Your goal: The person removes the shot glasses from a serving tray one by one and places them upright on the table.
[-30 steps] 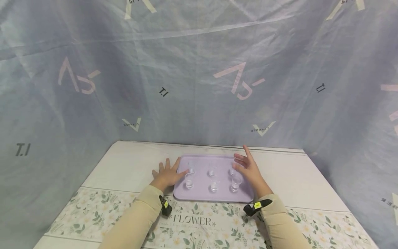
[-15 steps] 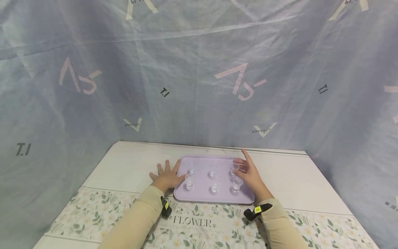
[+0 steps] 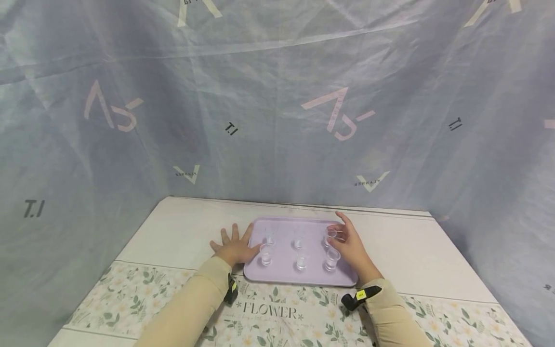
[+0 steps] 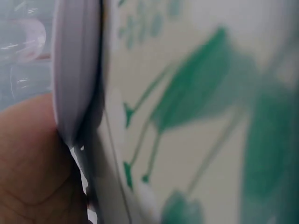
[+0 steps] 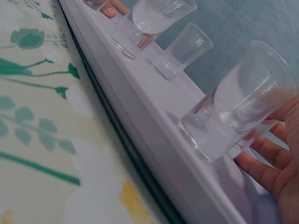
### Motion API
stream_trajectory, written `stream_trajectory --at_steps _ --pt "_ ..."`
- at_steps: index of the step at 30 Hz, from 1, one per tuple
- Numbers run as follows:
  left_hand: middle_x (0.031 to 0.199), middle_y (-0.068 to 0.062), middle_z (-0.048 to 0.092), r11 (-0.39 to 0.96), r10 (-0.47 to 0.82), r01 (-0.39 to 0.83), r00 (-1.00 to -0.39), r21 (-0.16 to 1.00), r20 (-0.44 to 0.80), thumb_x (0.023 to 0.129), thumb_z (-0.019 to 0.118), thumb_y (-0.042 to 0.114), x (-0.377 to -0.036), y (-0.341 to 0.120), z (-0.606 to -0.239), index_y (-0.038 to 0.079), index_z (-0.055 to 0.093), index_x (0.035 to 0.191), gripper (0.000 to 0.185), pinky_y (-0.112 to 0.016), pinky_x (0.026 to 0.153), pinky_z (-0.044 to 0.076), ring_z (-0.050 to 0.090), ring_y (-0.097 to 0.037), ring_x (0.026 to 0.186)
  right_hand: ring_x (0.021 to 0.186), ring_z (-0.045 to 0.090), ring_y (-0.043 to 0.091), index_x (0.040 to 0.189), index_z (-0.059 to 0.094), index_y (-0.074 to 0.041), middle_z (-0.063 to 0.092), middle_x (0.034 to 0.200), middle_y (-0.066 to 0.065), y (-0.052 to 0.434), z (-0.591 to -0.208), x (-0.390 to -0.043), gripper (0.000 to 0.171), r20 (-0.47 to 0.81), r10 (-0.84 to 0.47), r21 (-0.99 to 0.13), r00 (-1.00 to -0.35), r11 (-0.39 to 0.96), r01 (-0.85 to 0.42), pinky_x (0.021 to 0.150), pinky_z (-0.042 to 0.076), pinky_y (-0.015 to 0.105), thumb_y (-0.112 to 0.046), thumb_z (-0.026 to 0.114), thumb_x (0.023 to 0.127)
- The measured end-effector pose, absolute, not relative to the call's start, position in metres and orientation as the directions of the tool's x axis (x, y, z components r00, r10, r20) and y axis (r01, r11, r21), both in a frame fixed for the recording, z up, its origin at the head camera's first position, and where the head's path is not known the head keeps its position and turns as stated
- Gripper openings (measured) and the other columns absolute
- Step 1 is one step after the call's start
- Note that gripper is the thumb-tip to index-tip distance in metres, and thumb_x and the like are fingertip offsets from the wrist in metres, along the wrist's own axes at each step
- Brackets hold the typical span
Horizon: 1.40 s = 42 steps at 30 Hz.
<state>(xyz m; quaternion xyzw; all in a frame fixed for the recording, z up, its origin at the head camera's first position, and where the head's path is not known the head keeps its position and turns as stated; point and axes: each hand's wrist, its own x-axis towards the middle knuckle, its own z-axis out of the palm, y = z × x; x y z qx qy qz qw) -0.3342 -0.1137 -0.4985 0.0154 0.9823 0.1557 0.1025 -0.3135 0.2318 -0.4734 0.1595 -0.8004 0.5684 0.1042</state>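
Right hand (image 3: 352, 246) now closed round back-right glass (image 3: 330, 234); left hand (image 3: 234, 246) unmoved, flat against tray (image 3: 284, 274).

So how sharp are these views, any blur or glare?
Head view: evenly lit and sharp, with wide-angle bowing; the clear glasses on the tray look faint. Left wrist view: too close, tablecloth badly blurred. Right wrist view: near glass fairly sharp, tablecloth soft; no harsh glare.

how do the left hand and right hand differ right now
The left hand lies flat on the table beside the lavender tray, fingers spread, holding nothing. The right hand is over the tray, fingers at a back-right shot glass. Both wear beige sleeves and wrist cameras.
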Motion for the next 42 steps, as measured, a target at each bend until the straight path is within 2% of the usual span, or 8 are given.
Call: stream_trajectory --at_steps 3,8,11,14,23,28,39,42 --pt "0.167 -0.026 0.001 0.955 0.061 0.0 -0.979 0.296 -0.195 0.09 0.039 0.079 -0.336 -0.114 -0.495 0.034 0.011 0.164 0.091 -0.087 0.099 -0.003 -0.006 -0.062 0.145 0.109 0.062 0.052 0.155 0.025 0.005 0.06 0.12 0.038 0.233 -0.47 -0.313 0.084 0.355 -0.139 -0.874 -0.925 0.302 -0.381 0.097 0.051 0.055 0.018 0.068 0.084" --pt "0.167 -0.025 0.003 0.955 0.054 -0.007 -0.978 0.295 -0.199 0.089 0.038 0.082 -0.334 -0.112 -0.486 0.035 0.011 0.163 0.092 -0.087 0.1 -0.001 -0.004 -0.061 0.146 0.109 0.062 0.053 0.155 0.025 0.004 0.06 0.121 0.039 0.235 -0.466 -0.314 0.084 0.37 -0.136 -0.879 -0.919 0.269 -0.393 0.091 0.054 0.029 0.019 0.067 0.084" --pt "0.167 -0.025 0.001 0.954 0.049 -0.017 -0.976 0.3 -0.21 0.087 0.036 0.084 -0.336 -0.114 -0.493 0.036 0.011 0.163 0.093 -0.087 0.099 -0.003 -0.006 -0.061 0.146 0.11 0.06 0.055 0.156 0.024 0.005 0.058 0.122 0.041 0.236 -0.467 -0.316 0.084 0.368 -0.144 -0.887 -0.919 0.243 -0.393 0.087 0.052 0.021 0.02 0.066 0.085" --pt "0.167 -0.025 0.001 0.953 0.045 -0.025 -0.974 0.301 -0.221 0.087 0.037 0.083 -0.335 -0.114 -0.495 0.034 0.011 0.164 0.094 -0.088 0.099 -0.003 -0.007 -0.061 0.146 0.109 0.06 0.055 0.156 0.022 0.005 0.058 0.121 0.042 0.237 -0.47 -0.319 0.085 0.386 -0.141 -0.879 -0.912 0.242 -0.41 0.087 0.052 0.019 0.02 0.066 0.084" --pt "0.168 -0.023 -0.005 0.95 0.048 -0.028 -0.971 0.31 -0.234 0.088 0.036 0.083 -0.338 -0.115 -0.5 0.034 0.007 0.164 0.095 -0.086 0.1 -0.007 -0.011 -0.058 0.147 0.109 0.064 0.046 0.159 0.025 -0.012 0.062 0.122 0.034 0.246 -0.484 -0.333 0.09 0.399 -0.109 -0.876 -0.911 0.249 -0.413 0.087 0.051 0.017 0.016 0.069 0.086" --pt "0.167 -0.022 -0.009 0.948 0.051 -0.029 -0.97 0.318 -0.239 0.086 0.035 0.086 -0.344 -0.117 -0.51 0.036 0.003 0.163 0.097 -0.085 0.099 -0.011 -0.014 -0.057 0.146 0.11 0.064 0.043 0.16 0.023 -0.011 0.064 0.122 0.03 0.251 -0.475 -0.332 0.09 0.413 -0.128 -0.855 -0.902 0.286 -0.433 0.088 0.052 0.018 0.011 0.071 0.087" --pt "0.167 -0.019 -0.012 0.956 0.051 -0.026 -0.966 0.292 -0.252 0.086 0.034 0.086 -0.35 -0.119 -0.512 0.038 -0.001 0.162 0.097 -0.086 0.1 -0.006 -0.014 -0.056 0.147 0.107 0.067 0.031 0.16 0.024 -0.01 0.063 0.121 0.032 0.268 -0.455 -0.332 0.089 0.417 -0.129 -0.838 -0.9 0.328 -0.436 0.084 0.052 0.016 0.014 0.069 0.087" --pt "0.167 -0.019 -0.013 0.955 0.051 -0.028 -0.965 0.295 -0.255 0.086 0.036 0.086 -0.352 -0.12 -0.515 0.038 -0.001 0.163 0.097 -0.086 0.1 -0.006 -0.014 -0.056 0.147 0.107 0.067 0.032 0.16 0.023 -0.011 0.063 0.121 0.032 0.272 -0.456 -0.333 0.09 0.415 -0.136 -0.835 -0.9 0.335 -0.436 0.084 0.052 0.015 0.014 0.069 0.087"
